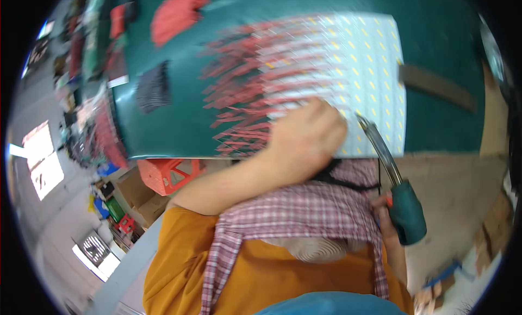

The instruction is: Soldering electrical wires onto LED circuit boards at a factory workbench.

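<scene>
A white panel (375, 86) marked with rows of short yellow dashes lies on the green tabletop. Many thin red wires (239, 92) run over its left part and stick out past its left edge. My left hand (307, 133) is curled closed over the panel's near edge; its fingertips are hidden, so anything in them cannot be made out. Low on the right, my right hand (385, 211) grips the green handle of a soldering iron (406, 211), which partly covers the fingers. The iron's metal tip points at the panel, just right of my left hand.
On the green table (179, 119) lie a red cloth-like bundle (176, 13), a dark patch of fabric (154, 88) and a brown flat bar (437, 86) right of the panel. A red stool (163, 173) and a cardboard box (140, 192) stand below the left side.
</scene>
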### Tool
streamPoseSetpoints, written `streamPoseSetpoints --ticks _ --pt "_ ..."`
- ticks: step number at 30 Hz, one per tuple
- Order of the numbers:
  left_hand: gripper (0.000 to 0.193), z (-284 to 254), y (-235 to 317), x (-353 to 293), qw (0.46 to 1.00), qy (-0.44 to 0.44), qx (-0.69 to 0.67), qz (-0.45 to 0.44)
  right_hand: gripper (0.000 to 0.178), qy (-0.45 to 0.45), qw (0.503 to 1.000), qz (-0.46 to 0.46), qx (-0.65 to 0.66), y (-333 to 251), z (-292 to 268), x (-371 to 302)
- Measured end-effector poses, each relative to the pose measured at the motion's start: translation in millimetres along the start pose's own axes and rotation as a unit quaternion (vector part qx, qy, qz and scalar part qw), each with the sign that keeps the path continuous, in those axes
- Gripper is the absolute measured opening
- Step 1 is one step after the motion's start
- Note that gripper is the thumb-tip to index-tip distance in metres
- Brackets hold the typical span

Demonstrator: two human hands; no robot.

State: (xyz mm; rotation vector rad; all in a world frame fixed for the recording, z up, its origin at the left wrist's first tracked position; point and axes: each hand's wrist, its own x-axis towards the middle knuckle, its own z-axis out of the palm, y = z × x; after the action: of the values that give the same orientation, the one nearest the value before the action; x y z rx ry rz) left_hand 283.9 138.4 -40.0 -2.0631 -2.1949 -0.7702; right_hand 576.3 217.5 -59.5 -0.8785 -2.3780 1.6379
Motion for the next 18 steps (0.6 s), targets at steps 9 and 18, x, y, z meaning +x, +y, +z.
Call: streamPoseSetpoints --ticks 9,18 --pt "0.027 -102.7 -210.4 39.0 0.963 0.116 0.226 -0.090 0.012 0.048 0.953 0.119 0.275 -22.7 16.5 10.1" --pt "0.023 -119.0 -292.3 42.7 0.983 -0.089 0.126 -0.100 0.016 0.079 0.950 0.140 0.267 -26.7 22.3 14.6"
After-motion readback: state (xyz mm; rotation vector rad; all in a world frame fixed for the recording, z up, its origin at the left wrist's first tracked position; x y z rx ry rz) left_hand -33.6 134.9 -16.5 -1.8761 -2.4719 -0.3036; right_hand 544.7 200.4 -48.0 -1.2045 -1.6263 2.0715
